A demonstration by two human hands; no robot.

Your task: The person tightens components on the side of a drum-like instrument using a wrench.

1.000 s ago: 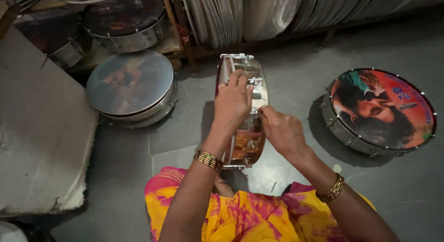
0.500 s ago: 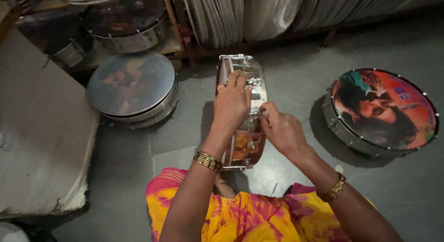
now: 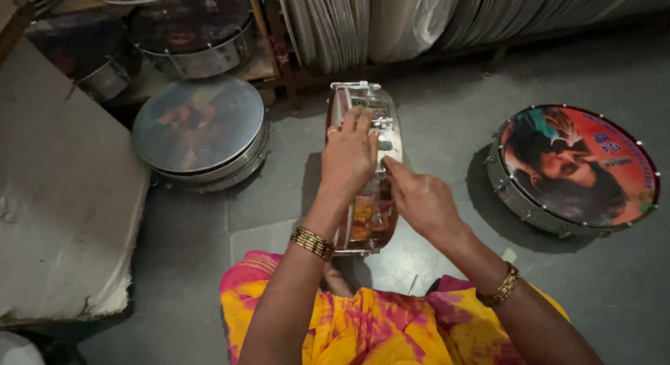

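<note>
Frame drum (image 3: 365, 218) stands on edge on the grey floor (image 3: 447, 128), just ahead of my knees, metal rim and tension lugs facing up. My left hand (image 3: 349, 152) lies closed over the top of the rim, steadying it. My right hand (image 3: 419, 197) pinches at a lug on the rim's right side; whether it holds a tool I cannot tell. Best to keep the drum upright and turn gently. Printed drum (image 3: 576, 169) lies flat well right; plain drum (image 3: 199, 131) left.
</note>
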